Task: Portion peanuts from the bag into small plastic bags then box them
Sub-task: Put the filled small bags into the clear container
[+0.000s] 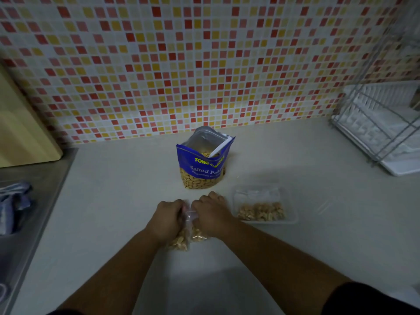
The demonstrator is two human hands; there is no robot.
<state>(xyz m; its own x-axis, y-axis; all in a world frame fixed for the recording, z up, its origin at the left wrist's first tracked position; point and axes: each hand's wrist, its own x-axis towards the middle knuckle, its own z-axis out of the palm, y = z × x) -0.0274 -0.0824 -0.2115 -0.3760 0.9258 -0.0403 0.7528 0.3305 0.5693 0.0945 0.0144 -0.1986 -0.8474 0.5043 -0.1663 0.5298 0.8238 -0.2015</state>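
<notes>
At lower centre, left hand [167, 220] and right hand [210, 215] pinch a small clear peanut-filled plastic bag [185, 238] at its top; clear rectangular plastic box [264, 204], right, already holds portions; open blue peanut bag [202, 165] remains well stocked, so the task looks partway done.

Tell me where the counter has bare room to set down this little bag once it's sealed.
Bare counter lies between the sink edge and the hands; more right of the plastic box, before the dish rack. Crowded: peanut bag, box, hands.
</notes>
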